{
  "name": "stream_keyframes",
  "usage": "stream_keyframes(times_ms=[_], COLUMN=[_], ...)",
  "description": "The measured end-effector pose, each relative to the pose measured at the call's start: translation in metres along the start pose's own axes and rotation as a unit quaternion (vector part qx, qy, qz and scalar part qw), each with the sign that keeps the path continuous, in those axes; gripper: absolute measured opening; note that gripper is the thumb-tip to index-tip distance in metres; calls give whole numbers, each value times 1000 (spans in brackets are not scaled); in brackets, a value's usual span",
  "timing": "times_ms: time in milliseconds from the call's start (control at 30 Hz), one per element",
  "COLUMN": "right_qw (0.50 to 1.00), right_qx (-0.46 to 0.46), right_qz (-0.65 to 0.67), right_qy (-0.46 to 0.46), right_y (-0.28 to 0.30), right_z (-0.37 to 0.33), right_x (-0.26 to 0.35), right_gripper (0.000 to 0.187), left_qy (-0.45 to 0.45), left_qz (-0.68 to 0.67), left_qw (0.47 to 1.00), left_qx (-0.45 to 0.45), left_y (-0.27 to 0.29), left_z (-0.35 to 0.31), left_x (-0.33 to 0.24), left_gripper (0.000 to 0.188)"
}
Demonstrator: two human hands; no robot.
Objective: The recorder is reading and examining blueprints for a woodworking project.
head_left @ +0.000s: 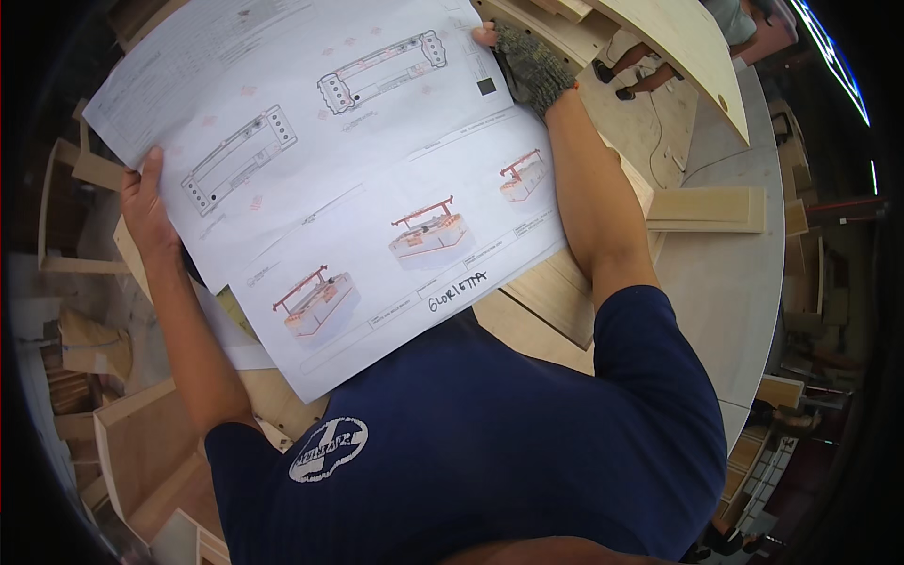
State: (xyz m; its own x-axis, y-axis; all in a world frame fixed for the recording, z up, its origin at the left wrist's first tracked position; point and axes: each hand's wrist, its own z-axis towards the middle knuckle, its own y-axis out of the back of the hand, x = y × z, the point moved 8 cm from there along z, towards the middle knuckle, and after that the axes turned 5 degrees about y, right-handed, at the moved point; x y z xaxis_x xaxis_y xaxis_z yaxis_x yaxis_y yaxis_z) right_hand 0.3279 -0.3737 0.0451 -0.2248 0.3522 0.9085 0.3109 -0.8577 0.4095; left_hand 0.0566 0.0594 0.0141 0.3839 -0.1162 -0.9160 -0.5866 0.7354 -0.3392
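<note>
A large white construction drawing point(311, 226) is spread out before my chest, slightly tilted, with plan outlines, several small coloured 3D views and a handwritten word at its lower edge. Bare, my left hand point(149, 209) pinches the drawing's left edge, its thumb on the front. On the upper right edge, my right hand point(535, 71) wears a grey-green knitted glove with bare fingertips and grips the paper. Most fingers of both hands are hidden behind the sheet. Part of another white sheet point(226, 330) shows below the drawing's left side.
Wooden panels point(541, 292) lie behind and below the drawing. To the right are a pale curved tabletop point(725, 273) and a light wood board point(708, 209). Wooden cabinet frames point(155, 452) stand at left. Another person's legs point(636, 73) show at upper right, near a cable on the floor.
</note>
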Motion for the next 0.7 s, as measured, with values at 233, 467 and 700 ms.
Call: stream_keyframes(times_ms=[233, 467, 700], right_qw=[999, 999, 996], right_qx=[-9, 21, 11], right_qz=[-44, -26, 82], right_qy=[-18, -12, -32], right_y=[0, 0, -7], right_z=[-1, 6, -4], right_x=[4, -9, 2], right_gripper=[55, 52, 50], left_qy=[-2, -3, -3], left_qz=[-6, 4, 3], left_qw=[1000, 1000, 1000], left_qx=[3, 1, -1], left_y=[2, -4, 3], left_z=[-1, -1, -1], left_x=[1, -1, 1], left_gripper=[32, 32, 32])
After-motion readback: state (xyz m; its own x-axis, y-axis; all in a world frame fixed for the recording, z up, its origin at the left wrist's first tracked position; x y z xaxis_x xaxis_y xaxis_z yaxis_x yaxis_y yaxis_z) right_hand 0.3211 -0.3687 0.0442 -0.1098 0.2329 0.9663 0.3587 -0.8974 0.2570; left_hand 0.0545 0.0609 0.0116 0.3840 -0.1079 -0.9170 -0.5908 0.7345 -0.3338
